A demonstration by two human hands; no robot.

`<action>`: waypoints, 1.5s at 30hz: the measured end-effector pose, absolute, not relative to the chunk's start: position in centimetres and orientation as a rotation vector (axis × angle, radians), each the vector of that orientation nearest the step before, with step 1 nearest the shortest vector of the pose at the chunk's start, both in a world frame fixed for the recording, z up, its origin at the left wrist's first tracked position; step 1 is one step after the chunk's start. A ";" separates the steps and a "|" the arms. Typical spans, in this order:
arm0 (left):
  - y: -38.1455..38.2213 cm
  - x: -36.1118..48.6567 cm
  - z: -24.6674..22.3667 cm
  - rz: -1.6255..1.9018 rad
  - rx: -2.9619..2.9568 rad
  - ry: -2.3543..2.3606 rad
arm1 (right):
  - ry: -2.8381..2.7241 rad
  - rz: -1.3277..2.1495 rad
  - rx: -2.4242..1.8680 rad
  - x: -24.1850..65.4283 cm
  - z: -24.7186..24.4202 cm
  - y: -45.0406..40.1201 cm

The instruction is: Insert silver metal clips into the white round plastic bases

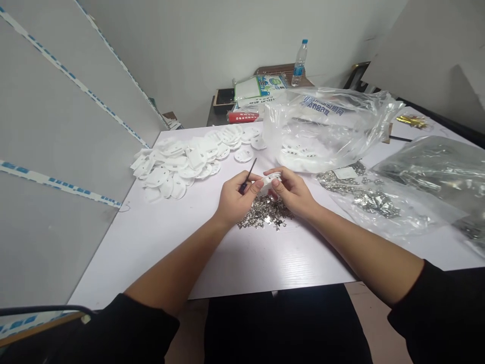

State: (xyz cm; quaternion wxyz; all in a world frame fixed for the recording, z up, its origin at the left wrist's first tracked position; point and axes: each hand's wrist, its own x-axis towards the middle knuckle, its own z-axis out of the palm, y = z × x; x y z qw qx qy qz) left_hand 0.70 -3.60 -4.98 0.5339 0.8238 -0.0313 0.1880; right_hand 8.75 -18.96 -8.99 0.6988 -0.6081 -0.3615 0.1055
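Observation:
Between both hands, above the table, is a white round plastic piece [271, 178] with small slots, partly covered by fingers. My left hand [238, 197] pinches its left edge and also keeps a thin dark screwdriver [249, 174] tucked in it, the shaft pointing up and away. My right hand [293, 193] grips the right edge, thumb on the near side. Just below the hands lies a heap of small shiny metal parts [261, 213]. Farther left spreads a large pile of similar white round pieces [185, 159].
A clear plastic bag [326, 131] with white pieces inside stands behind my right hand. Another bag [379, 202] of metal parts lies to the right. At the back are a water bottle [299, 63] and a red package [243, 117]. A grey partition [56, 126] borders the table's left side.

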 end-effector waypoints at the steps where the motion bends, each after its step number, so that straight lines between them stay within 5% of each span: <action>1: -3.3 0.7 -4.9 0.433 1.973 -0.070 | -0.811 0.231 -1.348 8.9 -9.0 -19.0; 19: -0.3 2.4 -6.0 0.122 2.701 0.003 | -0.643 0.013 -1.424 11.3 -9.2 -19.8; 45: 1.4 2.5 -6.2 0.307 1.909 0.194 | -0.985 -0.161 -1.485 11.6 -9.7 -19.9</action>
